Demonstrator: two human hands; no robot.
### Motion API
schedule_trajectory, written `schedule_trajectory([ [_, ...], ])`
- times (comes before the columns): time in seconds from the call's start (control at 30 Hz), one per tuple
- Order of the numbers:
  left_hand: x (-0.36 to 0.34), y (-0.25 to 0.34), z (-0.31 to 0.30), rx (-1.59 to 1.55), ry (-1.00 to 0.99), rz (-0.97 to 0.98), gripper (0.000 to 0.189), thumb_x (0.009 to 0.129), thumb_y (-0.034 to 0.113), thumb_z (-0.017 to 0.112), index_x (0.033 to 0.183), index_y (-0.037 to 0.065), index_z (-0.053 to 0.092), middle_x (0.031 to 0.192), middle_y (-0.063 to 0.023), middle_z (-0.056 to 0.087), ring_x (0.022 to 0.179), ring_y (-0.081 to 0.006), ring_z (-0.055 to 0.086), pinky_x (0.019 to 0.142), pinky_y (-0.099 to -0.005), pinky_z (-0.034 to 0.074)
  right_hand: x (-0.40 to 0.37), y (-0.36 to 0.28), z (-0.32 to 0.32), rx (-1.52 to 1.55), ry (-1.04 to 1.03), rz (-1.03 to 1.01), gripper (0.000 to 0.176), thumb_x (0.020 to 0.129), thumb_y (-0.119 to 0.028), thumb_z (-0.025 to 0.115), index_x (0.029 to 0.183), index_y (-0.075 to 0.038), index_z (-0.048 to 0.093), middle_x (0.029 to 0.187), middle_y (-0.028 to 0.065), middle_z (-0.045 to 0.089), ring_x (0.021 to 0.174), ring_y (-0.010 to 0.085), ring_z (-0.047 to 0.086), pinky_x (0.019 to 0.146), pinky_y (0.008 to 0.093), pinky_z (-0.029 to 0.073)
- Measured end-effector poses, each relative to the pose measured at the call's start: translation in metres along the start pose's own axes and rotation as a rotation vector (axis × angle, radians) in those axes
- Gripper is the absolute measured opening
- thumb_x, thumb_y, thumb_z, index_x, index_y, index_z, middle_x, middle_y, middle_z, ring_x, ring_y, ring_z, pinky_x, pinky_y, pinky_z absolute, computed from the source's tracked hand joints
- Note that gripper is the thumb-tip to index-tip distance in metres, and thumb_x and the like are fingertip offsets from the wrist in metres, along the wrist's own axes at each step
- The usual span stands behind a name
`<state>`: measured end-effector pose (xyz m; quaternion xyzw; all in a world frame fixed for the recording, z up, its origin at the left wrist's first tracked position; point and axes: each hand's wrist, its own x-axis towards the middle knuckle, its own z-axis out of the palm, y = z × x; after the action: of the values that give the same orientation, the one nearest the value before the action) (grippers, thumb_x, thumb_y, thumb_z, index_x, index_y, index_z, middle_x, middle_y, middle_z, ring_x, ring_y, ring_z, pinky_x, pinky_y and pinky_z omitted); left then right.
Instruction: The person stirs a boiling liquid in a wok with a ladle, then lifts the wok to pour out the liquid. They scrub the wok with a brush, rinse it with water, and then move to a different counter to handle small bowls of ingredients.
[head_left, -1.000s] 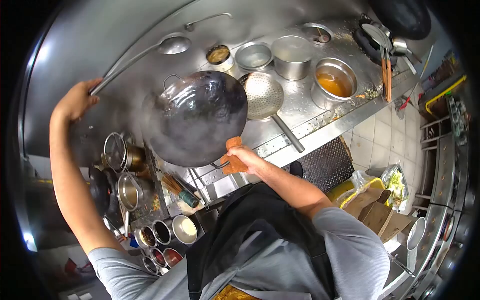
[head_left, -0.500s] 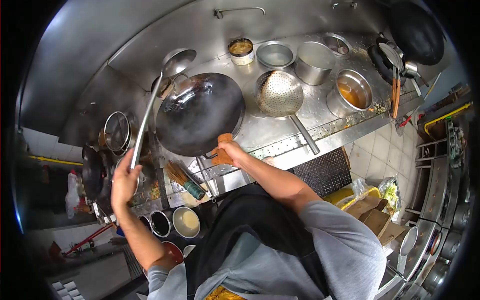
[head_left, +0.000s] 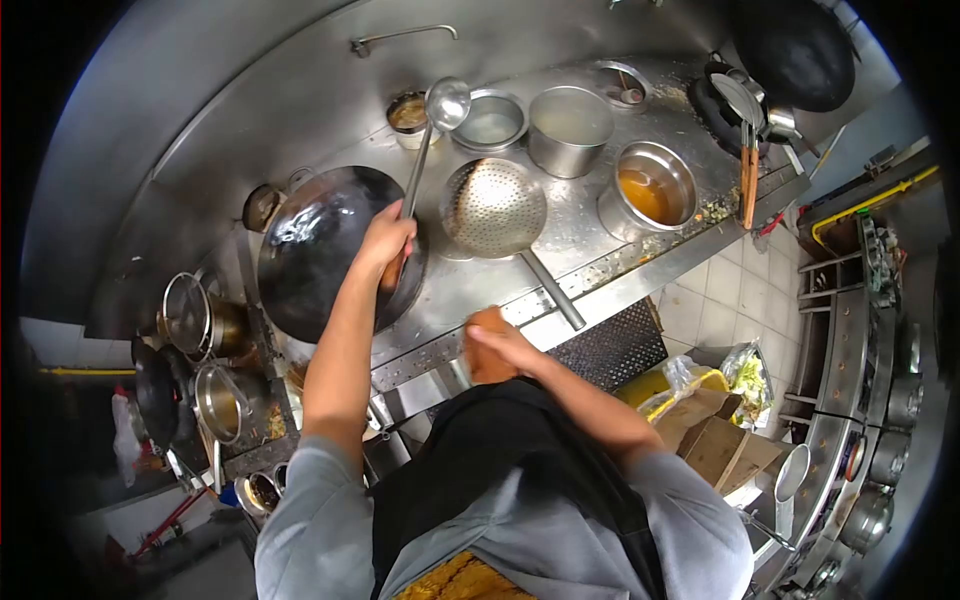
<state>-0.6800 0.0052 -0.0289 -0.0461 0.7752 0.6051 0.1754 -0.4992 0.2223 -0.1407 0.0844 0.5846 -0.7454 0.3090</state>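
Observation:
My left hand is closed round the handle of a steel ladle, over the right side of a black wok. The ladle's bowl points away from me and overlaps a tin can and a round metal bowl. A folded brown cloth is in my right hand, close in front of my apron and apart from the wok. Dark and shiny, the wok's inside shows no food. Right of the wok lies a perforated strainer, its handle toward me.
A steel pot and a pot of amber liquid stand on the steel counter. Farther right are utensils with wooden handles. Strainers and pots crowd the left side. Cardboard boxes sit at lower right; a tap juts from the wall.
My left hand has swung the ladle rightward, from left of the wok to over it. My right hand has left the wok's handle and drawn back with the cloth. The view has shifted.

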Motion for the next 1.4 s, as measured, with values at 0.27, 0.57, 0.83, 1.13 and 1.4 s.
schedule_trajectory([
  [0.27, 0.212, -0.054, 0.103, 0.114, -0.041, -0.181, 0.014, 0.076, 0.005, 0.049, 0.088, 0.001, 0.057, 0.055, -0.0077, 0.053, 0.040, -0.0191, 0.049, 0.042, -0.0320, 0.042, -0.176, 0.041, -0.173, 0.222, 0.705, -0.076, 0.039, 0.092, -0.029, 0.061, 0.118, -0.001, 0.053, 0.101, 0.0089, 0.062, 0.087, 0.0204, 0.064, 0.077, 0.0353, 0.055],
  [0.57, 0.136, -0.006, 0.118, -1.497, -0.342, -0.208, 0.018, 0.081, 0.007, 0.054, 0.065, 0.010, 0.047, 0.059, 0.0010, 0.050, 0.050, -0.0103, 0.052, 0.048, -0.0229, 0.043, -0.191, 0.056, -0.154, 0.403, 0.695, 0.063, 0.042, 0.091, -0.034, 0.061, 0.118, -0.002, 0.052, 0.102, 0.0098, 0.062, 0.089, 0.0219, 0.063, 0.074, 0.0382, 0.054],
  [0.83, 0.000, 0.004, 0.050, -1.430, -0.396, -0.350, 0.013, 0.086, 0.009, 0.050, 0.097, 0.005, 0.046, 0.067, 0.0044, 0.050, 0.050, -0.0041, 0.050, 0.044, -0.0216, 0.037, -0.144, 0.037, -0.138, 0.207, 0.458, 0.058, 0.047, 0.091, -0.037, 0.061, 0.118, 0.000, 0.052, 0.098, 0.0115, 0.062, 0.082, 0.0239, 0.064, 0.068, 0.0371, 0.056],
  [1.13, -0.209, -0.016, -0.055, -1.069, -0.244, -0.245, 0.020, 0.090, 0.012, 0.047, 0.110, 0.012, 0.044, 0.070, 0.0043, 0.047, 0.047, -0.0025, 0.044, 0.036, -0.0206, 0.036, -0.119, 0.052, -0.062, 0.053, 0.309, 0.075, 0.045, 0.092, -0.036, 0.060, 0.118, 0.000, 0.054, 0.102, 0.0089, 0.062, 0.089, 0.0170, 0.061, 0.077, 0.0303, 0.051],
  [1.4, -0.336, -0.055, -0.105, -0.853, -0.045, -0.411, 0.037, 0.086, 0.007, 0.046, 0.123, 0.006, 0.043, 0.068, 0.0026, 0.045, 0.045, -0.0052, 0.040, 0.036, -0.0217, 0.035, -0.102, 0.078, -0.018, 0.002, 0.245, 0.072, 0.046, 0.090, -0.037, 0.062, 0.117, 0.000, 0.053, 0.099, 0.0070, 0.060, 0.086, 0.0169, 0.060, 0.074, 0.0312, 0.051],
])
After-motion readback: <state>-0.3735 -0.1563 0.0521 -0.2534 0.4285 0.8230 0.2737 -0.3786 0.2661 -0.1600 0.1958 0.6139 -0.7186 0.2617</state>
